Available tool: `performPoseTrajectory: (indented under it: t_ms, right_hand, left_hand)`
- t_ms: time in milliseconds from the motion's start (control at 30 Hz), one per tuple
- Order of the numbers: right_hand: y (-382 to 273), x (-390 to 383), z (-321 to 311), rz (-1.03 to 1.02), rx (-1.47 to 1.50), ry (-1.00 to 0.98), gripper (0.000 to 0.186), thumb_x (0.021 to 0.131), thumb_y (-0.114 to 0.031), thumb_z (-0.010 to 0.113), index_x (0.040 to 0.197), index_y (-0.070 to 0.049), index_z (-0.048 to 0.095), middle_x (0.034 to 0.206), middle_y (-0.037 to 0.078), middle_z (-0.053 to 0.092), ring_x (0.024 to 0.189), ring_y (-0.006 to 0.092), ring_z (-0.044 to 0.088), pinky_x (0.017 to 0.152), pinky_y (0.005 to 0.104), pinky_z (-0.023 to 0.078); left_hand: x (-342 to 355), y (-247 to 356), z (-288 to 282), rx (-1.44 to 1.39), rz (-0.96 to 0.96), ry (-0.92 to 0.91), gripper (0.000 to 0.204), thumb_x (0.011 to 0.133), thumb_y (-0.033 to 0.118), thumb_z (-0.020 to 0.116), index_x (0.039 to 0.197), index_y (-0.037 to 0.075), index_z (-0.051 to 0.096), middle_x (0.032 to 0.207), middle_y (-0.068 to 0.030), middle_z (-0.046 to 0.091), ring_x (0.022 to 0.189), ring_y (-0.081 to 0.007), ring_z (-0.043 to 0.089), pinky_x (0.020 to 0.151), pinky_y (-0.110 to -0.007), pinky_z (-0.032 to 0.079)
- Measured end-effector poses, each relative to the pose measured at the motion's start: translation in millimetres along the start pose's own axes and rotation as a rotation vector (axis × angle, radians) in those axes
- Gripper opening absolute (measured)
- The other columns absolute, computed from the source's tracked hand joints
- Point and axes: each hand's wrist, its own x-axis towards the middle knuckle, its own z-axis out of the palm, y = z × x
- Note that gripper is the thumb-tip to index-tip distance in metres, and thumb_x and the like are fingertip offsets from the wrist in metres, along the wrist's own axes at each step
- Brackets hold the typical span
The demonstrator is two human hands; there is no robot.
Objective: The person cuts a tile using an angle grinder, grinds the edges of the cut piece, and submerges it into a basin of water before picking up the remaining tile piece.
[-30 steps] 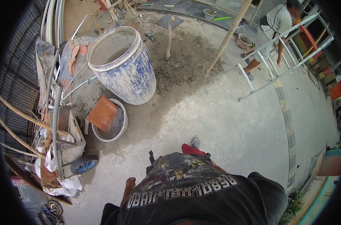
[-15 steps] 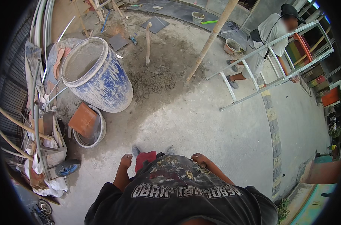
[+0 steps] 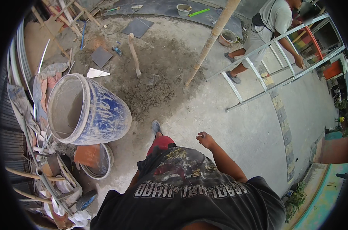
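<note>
My right hand (image 3: 206, 140) hangs in front of me over the concrete floor, its fingers loosely bent and a little apart, with nothing visible in it. Only part of my left arm (image 3: 134, 180) shows beside my dark shirt; the hand itself is hidden. Ahead of me lies a patch of wet grey mortar (image 3: 153, 92), with a crooked wooden handle (image 3: 135, 55) rising from it. A large blue, mortar-smeared drum (image 3: 109, 111) stands to the left. Beside it, an orange tile (image 3: 87, 155) leans in a round tub (image 3: 109, 157). Neither is touched by me.
At the far right a person (image 3: 275, 19) stands by a metal ladder (image 3: 266, 84). A slanting bamboo pole (image 3: 212, 42) crosses the view. Buckets (image 3: 228, 37) and dark tiles (image 3: 138, 27) lie farther off. A cart (image 3: 66, 191) and scrap crowd the left.
I have stepped forward, one foot ahead, and the drum and mortar appear nearer. My right hand has swung forward; my left has passed out of sight. The person at the ladder has shifted.
</note>
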Motion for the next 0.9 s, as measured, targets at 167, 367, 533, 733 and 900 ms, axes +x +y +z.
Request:
performPoseTrajectory:
  t_ms: [167, 367, 533, 733, 900]
  right_hand:
    - [54, 7, 19, 0.281, -0.334, 0.185, 0.052, 0.088, -0.04, 0.064, 0.123, -0.001, 0.065, 0.115, 0.024, 0.07, 0.108, 0.0431, 0.067, 0.094, 0.0456, 0.053]
    - [71, -30, 45, 0.515, -0.417, -0.093, 0.038, 0.092, -0.029, 0.061, 0.117, 0.001, 0.067, 0.114, 0.024, 0.071, 0.11, 0.038, 0.068, 0.091, 0.0447, 0.055]
    - [42, 26, 8, 0.513, -0.229, -0.035, 0.038, 0.093, -0.029, 0.061, 0.116, 0.001, 0.067, 0.114, 0.024, 0.071, 0.109, 0.0374, 0.068, 0.091, 0.0445, 0.055]
    - [2, 142, -113, 0.434, -0.12, 0.055, 0.038, 0.093, -0.028, 0.062, 0.116, 0.0, 0.067, 0.113, 0.024, 0.071, 0.108, 0.0367, 0.069, 0.091, 0.0442, 0.055]
    - [-59, 238, -234, 0.322, -0.061, 0.054, 0.037, 0.093, -0.028, 0.062, 0.116, 0.0, 0.067, 0.112, 0.023, 0.071, 0.108, 0.0361, 0.069, 0.09, 0.044, 0.055]
  left_hand:
    - [120, 108, -192, 0.203, 0.213, -0.061, 0.043, 0.095, 0.038, 0.059, 0.119, 0.004, 0.069, 0.105, -0.0106, 0.072, 0.088, -0.024, 0.068, 0.077, -0.04, 0.053]
    - [131, 312, -306, -0.332, 0.359, 0.161, 0.041, 0.098, 0.027, 0.06, 0.128, -0.001, 0.062, 0.111, -0.0133, 0.07, 0.097, -0.021, 0.064, 0.086, -0.036, 0.05]
    - [165, 387, -314, -0.36, 0.289, 0.015, 0.043, 0.1, 0.028, 0.059, 0.133, 0.0, 0.058, 0.118, -0.013, 0.068, 0.1, -0.0195, 0.063, 0.088, -0.035, 0.049]
    - [218, 441, -325, 0.572, 0.679, -0.217, 0.044, 0.1, 0.035, 0.054, 0.124, 0.0, 0.064, 0.127, -0.0195, 0.067, 0.112, -0.0372, 0.064, 0.093, -0.043, 0.049]
    - [249, 400, -303, -0.145, 0.073, 0.166, 0.051, 0.102, 0.039, 0.053, 0.134, 0.0, 0.058, 0.126, -0.0227, 0.066, 0.123, -0.032, 0.061, 0.103, -0.039, 0.046]
